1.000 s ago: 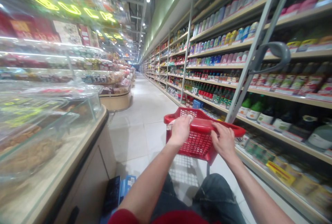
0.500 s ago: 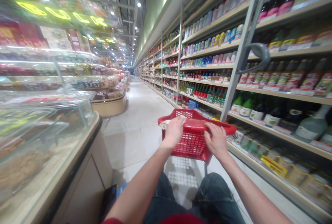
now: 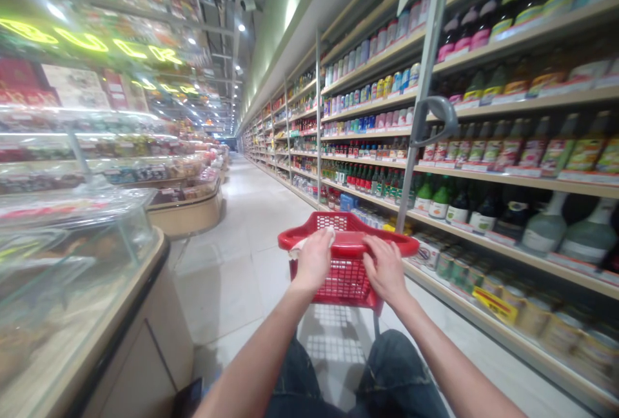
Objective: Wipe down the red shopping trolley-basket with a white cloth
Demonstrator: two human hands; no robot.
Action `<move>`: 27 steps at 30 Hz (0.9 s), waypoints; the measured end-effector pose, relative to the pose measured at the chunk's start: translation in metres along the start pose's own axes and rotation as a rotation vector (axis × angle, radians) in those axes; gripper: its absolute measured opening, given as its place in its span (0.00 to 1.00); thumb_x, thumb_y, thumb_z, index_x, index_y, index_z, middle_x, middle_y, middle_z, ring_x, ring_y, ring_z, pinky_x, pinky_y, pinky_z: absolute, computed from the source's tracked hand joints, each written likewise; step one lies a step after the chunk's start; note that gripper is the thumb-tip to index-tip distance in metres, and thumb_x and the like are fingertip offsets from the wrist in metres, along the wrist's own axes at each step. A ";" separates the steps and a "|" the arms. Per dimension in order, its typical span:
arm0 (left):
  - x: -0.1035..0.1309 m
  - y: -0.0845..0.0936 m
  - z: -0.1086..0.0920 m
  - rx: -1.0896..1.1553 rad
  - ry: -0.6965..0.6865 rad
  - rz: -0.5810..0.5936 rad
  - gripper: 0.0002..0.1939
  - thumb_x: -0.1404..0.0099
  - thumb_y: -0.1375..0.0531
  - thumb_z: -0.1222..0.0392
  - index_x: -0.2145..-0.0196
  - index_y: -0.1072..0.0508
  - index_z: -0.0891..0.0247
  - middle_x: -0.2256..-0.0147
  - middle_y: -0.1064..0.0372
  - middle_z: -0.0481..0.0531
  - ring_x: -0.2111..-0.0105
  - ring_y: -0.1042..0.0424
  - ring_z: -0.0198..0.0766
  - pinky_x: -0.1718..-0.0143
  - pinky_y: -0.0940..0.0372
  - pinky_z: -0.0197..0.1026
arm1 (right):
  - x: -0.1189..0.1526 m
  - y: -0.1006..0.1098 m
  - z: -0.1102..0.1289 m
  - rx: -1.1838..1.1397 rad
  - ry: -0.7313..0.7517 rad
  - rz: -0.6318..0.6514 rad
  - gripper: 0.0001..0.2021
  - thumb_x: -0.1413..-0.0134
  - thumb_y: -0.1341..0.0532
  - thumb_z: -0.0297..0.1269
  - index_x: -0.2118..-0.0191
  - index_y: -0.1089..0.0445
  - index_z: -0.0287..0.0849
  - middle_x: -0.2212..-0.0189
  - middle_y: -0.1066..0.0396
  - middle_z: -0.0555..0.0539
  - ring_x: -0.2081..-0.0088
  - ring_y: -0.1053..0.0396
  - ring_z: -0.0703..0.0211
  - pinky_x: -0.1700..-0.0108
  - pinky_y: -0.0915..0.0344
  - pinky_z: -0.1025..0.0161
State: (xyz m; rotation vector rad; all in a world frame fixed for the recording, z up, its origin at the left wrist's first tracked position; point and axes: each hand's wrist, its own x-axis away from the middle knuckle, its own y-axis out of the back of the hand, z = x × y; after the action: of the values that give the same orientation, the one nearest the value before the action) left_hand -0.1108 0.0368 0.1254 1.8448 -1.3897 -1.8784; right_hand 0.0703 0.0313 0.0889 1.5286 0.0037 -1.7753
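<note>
A red plastic shopping cart point(image 3: 345, 282) stands in front of me, its thick rim and handle facing my body. My left hand point(image 3: 315, 260) is closed on the left part of the handle, with a crumpled white cloth or tissue point(image 3: 298, 246) pressed between it and the rim. The right part of the handle is under my right hand point(image 3: 384, 264), whose fingers curl over the top. What lies inside the basket, if anything, is hidden.
Shelves of bottles point(image 3: 512, 144) and cans run along the right, with a grey metal ladder point(image 3: 420, 147) leaning there. Glass display counters point(image 3: 140, 263) line the left side. A pale tiled floor point(image 3: 242, 211) stretches ahead between them.
The cart and both hands appear slightly further left in view, and the shelves and counters have shifted left too. Both hands keep their hold on the handle.
</note>
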 end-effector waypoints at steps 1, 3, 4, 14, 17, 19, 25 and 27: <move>0.000 0.000 -0.001 0.010 -0.016 -0.004 0.20 0.39 0.49 0.71 0.50 0.33 0.62 0.48 0.35 0.55 0.49 0.36 0.39 0.47 0.40 0.44 | 0.000 0.000 0.000 -0.001 0.000 0.004 0.16 0.47 0.50 0.33 0.54 0.34 0.41 0.53 0.30 0.43 0.50 0.36 0.51 0.44 0.51 0.41; -0.001 0.004 0.007 0.021 0.021 -0.011 0.19 0.39 0.49 0.70 0.51 0.32 0.60 0.50 0.33 0.53 0.50 0.34 0.39 0.47 0.40 0.44 | 0.000 0.001 -0.001 -0.007 0.004 0.010 0.16 0.47 0.50 0.33 0.53 0.34 0.41 0.53 0.30 0.42 0.49 0.36 0.51 0.44 0.50 0.41; -0.003 0.008 0.014 0.016 0.069 -0.015 0.18 0.39 0.49 0.69 0.53 0.31 0.59 0.51 0.31 0.52 0.52 0.33 0.39 0.48 0.40 0.45 | 0.000 0.001 -0.002 -0.012 0.007 0.012 0.16 0.47 0.50 0.33 0.53 0.34 0.41 0.53 0.30 0.42 0.49 0.36 0.51 0.44 0.50 0.41; -0.018 0.002 -0.016 0.597 0.326 -0.131 0.14 0.37 0.49 0.61 0.55 0.30 0.62 0.54 0.29 0.54 0.53 0.31 0.38 0.48 0.39 0.42 | -0.010 0.001 0.033 -0.211 -0.024 0.010 0.20 0.44 0.50 0.37 0.45 0.40 0.43 0.49 0.34 0.42 0.48 0.37 0.52 0.43 0.46 0.44; -0.025 -0.003 -0.042 0.862 0.323 -0.061 0.19 0.33 0.56 0.57 0.53 0.31 0.64 0.54 0.29 0.55 0.51 0.33 0.37 0.47 0.40 0.43 | -0.020 -0.007 0.051 -0.353 0.015 0.010 0.22 0.43 0.51 0.36 0.42 0.44 0.44 0.44 0.40 0.43 0.43 0.43 0.55 0.42 0.44 0.52; -0.028 0.000 -0.044 0.953 0.323 -0.011 0.23 0.32 0.61 0.56 0.50 0.33 0.66 0.54 0.29 0.57 0.50 0.34 0.37 0.46 0.42 0.44 | -0.027 -0.014 0.055 -0.373 0.005 -0.014 0.22 0.44 0.50 0.34 0.43 0.42 0.43 0.44 0.41 0.42 0.42 0.45 0.55 0.42 0.43 0.53; -0.020 0.017 0.003 0.339 0.326 0.027 0.18 0.34 0.54 0.56 0.54 0.31 0.66 0.50 0.33 0.59 0.47 0.37 0.43 0.42 0.50 0.52 | -0.044 -0.022 0.055 -0.111 -0.031 0.058 0.24 0.48 0.49 0.27 0.44 0.39 0.42 0.46 0.38 0.38 0.45 0.41 0.47 0.47 0.41 0.45; -0.012 0.019 0.015 0.066 0.263 0.086 0.18 0.34 0.54 0.57 0.56 0.29 0.65 0.54 0.30 0.58 0.50 0.35 0.45 0.42 0.53 0.56 | -0.045 -0.024 0.059 -0.013 0.004 0.103 0.23 0.48 0.48 0.27 0.44 0.39 0.42 0.43 0.42 0.37 0.43 0.44 0.43 0.48 0.42 0.41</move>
State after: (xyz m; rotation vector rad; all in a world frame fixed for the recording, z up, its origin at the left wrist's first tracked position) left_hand -0.1301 0.0419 0.1443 1.9446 -1.4279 -1.5028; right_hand 0.0066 0.0452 0.1319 1.4970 -0.0606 -1.6876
